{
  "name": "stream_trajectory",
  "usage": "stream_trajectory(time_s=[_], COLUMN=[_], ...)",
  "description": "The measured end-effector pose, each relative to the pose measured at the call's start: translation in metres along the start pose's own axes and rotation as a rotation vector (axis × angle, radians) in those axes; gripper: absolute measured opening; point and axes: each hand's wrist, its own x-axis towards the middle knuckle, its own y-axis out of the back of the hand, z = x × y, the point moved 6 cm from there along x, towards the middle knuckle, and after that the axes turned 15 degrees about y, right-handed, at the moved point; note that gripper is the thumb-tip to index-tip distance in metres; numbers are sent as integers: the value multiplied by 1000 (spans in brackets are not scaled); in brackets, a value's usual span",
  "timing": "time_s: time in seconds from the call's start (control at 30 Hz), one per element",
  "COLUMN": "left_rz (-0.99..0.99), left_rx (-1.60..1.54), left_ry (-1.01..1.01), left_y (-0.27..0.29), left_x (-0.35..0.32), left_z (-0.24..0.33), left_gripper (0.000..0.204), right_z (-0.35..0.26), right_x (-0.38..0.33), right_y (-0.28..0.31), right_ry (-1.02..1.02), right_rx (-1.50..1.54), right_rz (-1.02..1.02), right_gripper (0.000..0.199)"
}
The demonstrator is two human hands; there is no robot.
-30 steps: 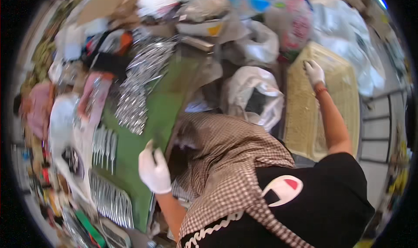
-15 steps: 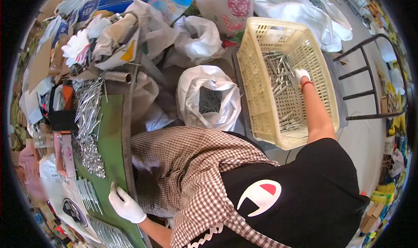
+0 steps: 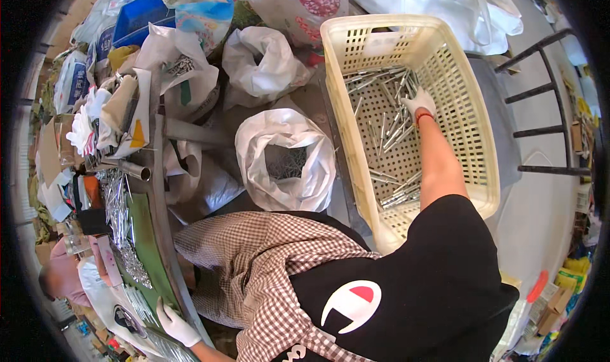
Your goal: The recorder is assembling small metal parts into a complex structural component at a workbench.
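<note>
My right hand [image 3: 419, 101], in a white glove with a red bracelet at the wrist, reaches into a cream plastic crate [image 3: 356, 146]. Its fingers are apart, at the edge of a loose pile of thin silvery metal rods [image 3: 395, 130]; no rod shows clearly held. More rods [image 3: 403, 192] lie at the crate's near end. On the left, my gloved left hand [image 3: 176, 326] rests open along the edge of a green work mat [image 3: 150, 248], fingers stretched. Close beside it is a row of metal rods [image 3: 136, 301], with a heap of small shiny metal parts [image 3: 135, 267] farther up.
A white sack [image 3: 254, 149] of fine metal pieces stands between bench and crate, with another white sack [image 3: 257, 67] behind. A metal tube [image 3: 136, 170] sticks out at the bench edge. Right of the crate is a black metal frame [image 3: 540, 132]. Another person [image 3: 70, 273] is at far left.
My view has shifted. In the crate my right hand has moved left toward the rods and its fingers have spread. My left hand stays by the mat's edge.
</note>
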Motion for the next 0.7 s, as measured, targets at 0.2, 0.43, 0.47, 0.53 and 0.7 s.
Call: stream_trajectory(time_s=[0.2,0.43,0.47,0.53,0.7], left_rz=[28,57,57,64,96], left_rx=[18,122,126,163,105], left_ry=[16,4,4,18,-77], left_y=[13,19,18,13,13], left_x=[-23,-32,-31,-29,-34], left_z=[0,-14,-14,-7,19], left_gripper=[33,33,33,32,31], right_z=[-1,-26,-28,-35,-64], right_x=[31,35,34,30,0], right_y=[-15,-4,-3,-12,-7], right_ry=[-171,-126,-125,-106,-26], right_rx=[116,-81,-120,-115,-94], right_rz=[-134,-165,-191,-182,-89], right_gripper=[120,118,116,114,99])
